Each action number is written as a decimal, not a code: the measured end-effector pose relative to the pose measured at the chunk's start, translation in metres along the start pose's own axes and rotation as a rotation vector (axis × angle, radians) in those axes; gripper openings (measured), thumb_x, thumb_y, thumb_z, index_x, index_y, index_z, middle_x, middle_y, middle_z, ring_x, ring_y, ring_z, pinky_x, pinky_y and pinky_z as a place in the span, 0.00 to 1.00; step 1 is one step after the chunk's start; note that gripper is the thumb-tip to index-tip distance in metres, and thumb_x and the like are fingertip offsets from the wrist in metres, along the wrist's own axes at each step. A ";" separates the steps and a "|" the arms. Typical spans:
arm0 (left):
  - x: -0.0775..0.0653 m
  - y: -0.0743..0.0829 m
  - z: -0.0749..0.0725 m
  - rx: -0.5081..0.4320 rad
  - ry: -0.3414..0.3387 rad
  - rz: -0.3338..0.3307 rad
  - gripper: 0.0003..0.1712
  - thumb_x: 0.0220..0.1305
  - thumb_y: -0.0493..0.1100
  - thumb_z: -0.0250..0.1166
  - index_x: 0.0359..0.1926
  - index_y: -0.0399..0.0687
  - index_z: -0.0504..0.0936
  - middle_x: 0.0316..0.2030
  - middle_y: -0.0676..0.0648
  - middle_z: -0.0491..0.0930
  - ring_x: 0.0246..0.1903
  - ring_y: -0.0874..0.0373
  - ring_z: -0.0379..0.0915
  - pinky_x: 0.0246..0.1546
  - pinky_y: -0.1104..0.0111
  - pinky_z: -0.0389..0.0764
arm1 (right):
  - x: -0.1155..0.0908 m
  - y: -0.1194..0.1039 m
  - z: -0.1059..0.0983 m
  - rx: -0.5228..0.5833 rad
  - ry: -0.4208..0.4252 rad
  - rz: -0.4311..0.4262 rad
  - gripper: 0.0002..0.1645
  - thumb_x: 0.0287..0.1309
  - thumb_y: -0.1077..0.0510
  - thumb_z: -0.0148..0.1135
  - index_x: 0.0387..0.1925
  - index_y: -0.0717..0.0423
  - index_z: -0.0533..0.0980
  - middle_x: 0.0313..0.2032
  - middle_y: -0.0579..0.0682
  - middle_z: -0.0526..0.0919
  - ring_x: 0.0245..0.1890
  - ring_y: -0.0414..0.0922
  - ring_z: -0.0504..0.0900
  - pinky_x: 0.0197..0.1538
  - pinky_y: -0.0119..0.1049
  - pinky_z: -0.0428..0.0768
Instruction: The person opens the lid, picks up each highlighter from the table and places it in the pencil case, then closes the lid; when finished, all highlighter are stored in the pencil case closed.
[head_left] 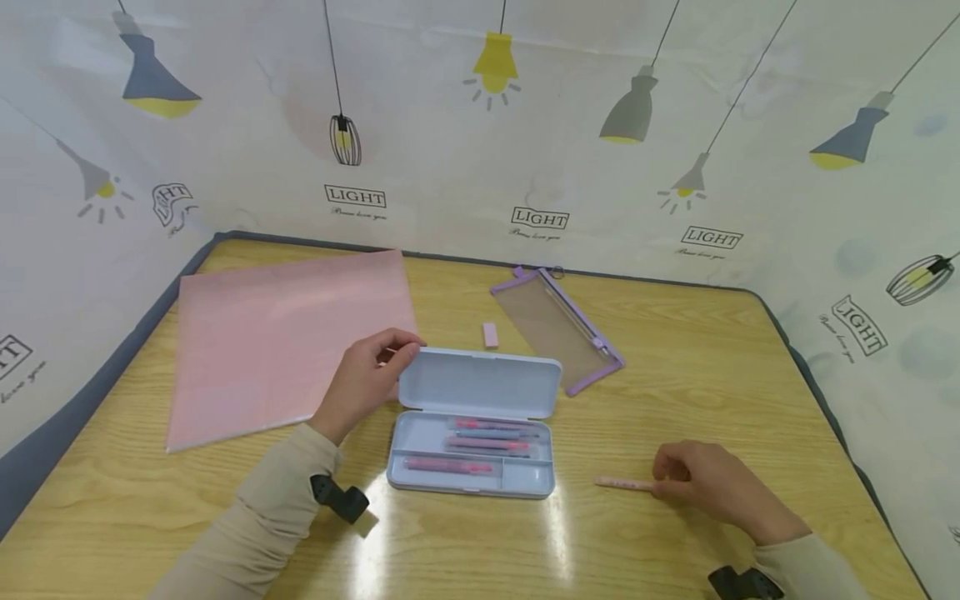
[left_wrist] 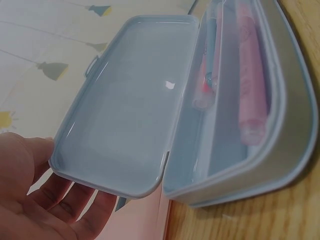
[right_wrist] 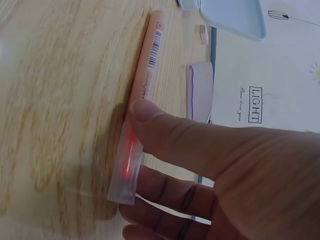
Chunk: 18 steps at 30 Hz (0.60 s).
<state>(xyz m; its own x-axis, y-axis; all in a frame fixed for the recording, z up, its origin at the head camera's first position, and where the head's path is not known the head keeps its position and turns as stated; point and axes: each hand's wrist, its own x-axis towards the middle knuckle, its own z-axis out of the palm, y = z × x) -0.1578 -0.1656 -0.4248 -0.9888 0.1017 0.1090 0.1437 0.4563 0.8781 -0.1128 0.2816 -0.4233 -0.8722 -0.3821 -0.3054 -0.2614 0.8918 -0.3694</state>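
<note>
A light blue pencil case (head_left: 418,429) lies with its lid (head_left: 480,383) raised. My left hand (head_left: 367,375) holds the lid's left corner between thumb and fingers; in the left wrist view the thumb lies at the lid's edge with fingers behind it. Several pink and blue pens lie in the case, with one pink pen (left_wrist: 252,75) in the front compartment. To the right of the case, my right hand (head_left: 708,483) pinches a pale pink highlighter (right_wrist: 150,55) near its frosted cap. The highlighter lies close over the table, its barrel end pointing toward the case.
A large pink sheet (head_left: 285,342) lies at the back left, partly behind the left hand. Behind the case are a small pink eraser (head_left: 490,335) and a see-through zip pouch (head_left: 540,325) with purple edging. A printed cloth wall (head_left: 435,108) borders the wooden table.
</note>
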 end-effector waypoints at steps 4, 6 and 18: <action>0.000 0.000 0.000 0.001 0.002 -0.004 0.15 0.74 0.52 0.56 0.50 0.50 0.83 0.42 0.47 0.83 0.40 0.54 0.77 0.41 0.61 0.76 | 0.001 -0.001 0.001 -0.006 -0.003 -0.003 0.09 0.53 0.51 0.73 0.26 0.42 0.78 0.24 0.37 0.75 0.25 0.33 0.68 0.30 0.30 0.68; 0.000 0.000 0.001 0.003 0.003 -0.008 0.15 0.74 0.52 0.56 0.50 0.50 0.83 0.42 0.47 0.83 0.40 0.55 0.77 0.41 0.61 0.77 | 0.001 -0.001 0.001 -0.011 -0.006 -0.008 0.09 0.53 0.51 0.73 0.26 0.42 0.78 0.24 0.37 0.75 0.25 0.33 0.68 0.30 0.30 0.69; 0.001 0.001 0.001 0.006 0.007 -0.025 0.16 0.73 0.52 0.57 0.50 0.49 0.83 0.43 0.47 0.83 0.40 0.55 0.77 0.42 0.62 0.77 | -0.001 -0.038 -0.015 0.035 -0.035 -0.140 0.10 0.63 0.54 0.64 0.27 0.43 0.73 0.22 0.35 0.72 0.22 0.30 0.64 0.27 0.28 0.67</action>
<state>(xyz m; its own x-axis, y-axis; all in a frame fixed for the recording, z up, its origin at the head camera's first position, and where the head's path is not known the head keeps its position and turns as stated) -0.1587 -0.1645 -0.4246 -0.9924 0.0844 0.0899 0.1190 0.4642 0.8777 -0.1079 0.2518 -0.3953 -0.8131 -0.5108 -0.2793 -0.3641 0.8205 -0.4407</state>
